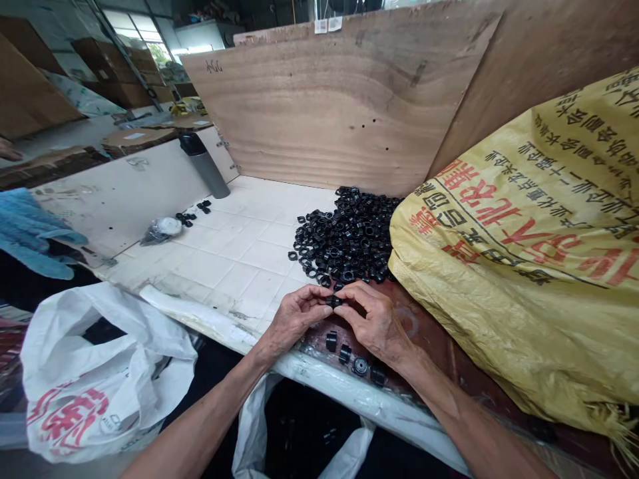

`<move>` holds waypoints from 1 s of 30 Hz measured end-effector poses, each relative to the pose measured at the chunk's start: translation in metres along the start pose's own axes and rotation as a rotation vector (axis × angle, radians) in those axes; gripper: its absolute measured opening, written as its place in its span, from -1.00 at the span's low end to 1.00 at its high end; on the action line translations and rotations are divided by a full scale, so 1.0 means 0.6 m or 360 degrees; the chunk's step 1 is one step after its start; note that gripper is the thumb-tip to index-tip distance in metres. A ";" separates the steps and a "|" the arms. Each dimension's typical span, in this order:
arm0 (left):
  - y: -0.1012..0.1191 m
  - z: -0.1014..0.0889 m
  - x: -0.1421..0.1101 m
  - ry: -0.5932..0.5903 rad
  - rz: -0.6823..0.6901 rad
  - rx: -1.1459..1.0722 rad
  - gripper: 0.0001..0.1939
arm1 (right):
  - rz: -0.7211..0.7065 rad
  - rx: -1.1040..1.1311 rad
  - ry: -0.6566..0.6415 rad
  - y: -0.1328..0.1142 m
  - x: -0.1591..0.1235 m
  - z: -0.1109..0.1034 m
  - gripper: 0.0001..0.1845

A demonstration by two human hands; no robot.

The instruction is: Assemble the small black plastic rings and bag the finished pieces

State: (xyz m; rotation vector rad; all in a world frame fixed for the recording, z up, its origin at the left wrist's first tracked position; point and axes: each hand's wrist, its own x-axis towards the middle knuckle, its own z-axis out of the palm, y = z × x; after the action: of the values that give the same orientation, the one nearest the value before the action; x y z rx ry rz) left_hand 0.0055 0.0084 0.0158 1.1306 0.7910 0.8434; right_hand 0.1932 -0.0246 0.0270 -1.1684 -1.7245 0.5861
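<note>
Pinched between the fingertips of our left hand [292, 316] and our right hand [379, 326], a small black plastic part [333, 301] sits just right of the frame's center, low over the near edge of the surface [237, 246]. Each grip is closed on it, thumb against fingers; we judge that the two-sided pinch steadies so small a piece and lets us turn it.

Just beyond our fingertips spreads a heap of black plastic rings [344, 233], probably kept close for a short reach. Nearer us, four short black cylindrical pieces [344, 354] lie in a slanting row, apart from the heap, perhaps so the two kinds do not mix. A yellow woven sack [499, 259] slumps at right against the heap, and a plywood board [324, 113] stands behind, likely a barrier against stray pieces. A gray bottle [210, 173] stands at upper left; a white plastic bag [100, 379] hangs at lower left.

Our fingers cover much of the held part, so we cannot tell whether it is one piece or two joined. The sack's right side is cut off by the frame, its contents hidden.
</note>
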 end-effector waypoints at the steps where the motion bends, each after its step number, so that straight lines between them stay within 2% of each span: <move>1: 0.000 0.001 0.000 0.0006 0.0018 0.0018 -0.66 | -0.0014 -0.0003 0.0005 0.001 0.000 0.001 -0.91; 9: -0.008 0.001 0.001 0.0030 0.0193 0.0210 -0.67 | 0.0075 -0.0100 0.0014 0.014 -0.009 0.014 -0.78; 16: -0.004 0.003 -0.001 0.0044 0.0186 0.0226 -0.69 | -0.0060 -0.0200 -0.0133 0.014 -0.011 0.009 -0.84; 20: 0.004 0.007 -0.002 0.0027 0.0249 0.0383 -0.69 | -0.0016 -0.0251 -0.0147 0.012 -0.008 0.006 -0.94; 25: -0.001 0.005 -0.001 0.0042 0.0451 0.0585 -0.76 | 0.0029 -0.0450 -0.0247 0.008 -0.005 0.008 -0.74; 28: -0.007 0.001 0.000 0.0043 0.0479 0.0609 -0.77 | 0.0020 -0.0527 -0.0357 0.003 -0.004 0.007 -0.65; 30: -0.009 0.001 0.000 0.0022 0.0480 0.0623 -0.78 | 0.0109 -0.0468 -0.0375 0.002 -0.004 0.005 -0.65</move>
State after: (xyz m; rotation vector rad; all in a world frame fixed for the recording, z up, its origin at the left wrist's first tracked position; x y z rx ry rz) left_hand 0.0068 0.0073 0.0109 1.6218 0.8304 0.9711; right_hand 0.1911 -0.0257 0.0238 -1.4135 -2.0285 0.5407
